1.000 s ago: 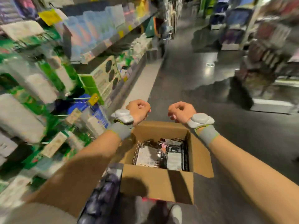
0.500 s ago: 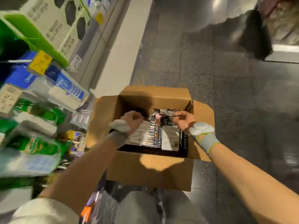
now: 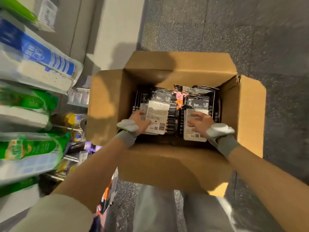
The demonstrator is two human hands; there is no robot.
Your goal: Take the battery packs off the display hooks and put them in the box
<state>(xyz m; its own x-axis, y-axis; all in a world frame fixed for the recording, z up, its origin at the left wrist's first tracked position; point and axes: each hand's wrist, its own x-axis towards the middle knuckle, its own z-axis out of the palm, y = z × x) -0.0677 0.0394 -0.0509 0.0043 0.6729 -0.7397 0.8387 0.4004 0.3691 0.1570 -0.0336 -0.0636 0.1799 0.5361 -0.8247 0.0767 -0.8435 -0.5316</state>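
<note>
An open cardboard box [image 3: 107, 106] stands on the floor in front of me, holding several black battery packs. My left hand [image 3: 138, 122] is inside the box and grips the lower left corner of a large battery pack [image 3: 158, 113] with a white label, which lies on top of the stack. My right hand [image 3: 200, 122] rests on a smaller battery pack [image 3: 198, 103] at the right side of the box, fingers spread and straight. More packs show at the far end, partly covered.
Shelving with hooks fills the left side, hung with green packages [image 3: 30, 148] and blue-and-white packages [image 3: 38, 54]. Grey speckled floor [image 3: 217, 27] surrounds the box. My legs in grey trousers [image 3: 158, 210] are just below the box's near flap.
Both hands have gone from above the box's far edge down into it and now lie on the packs. The right hand's fingers have straightened. The view has tilted down.
</note>
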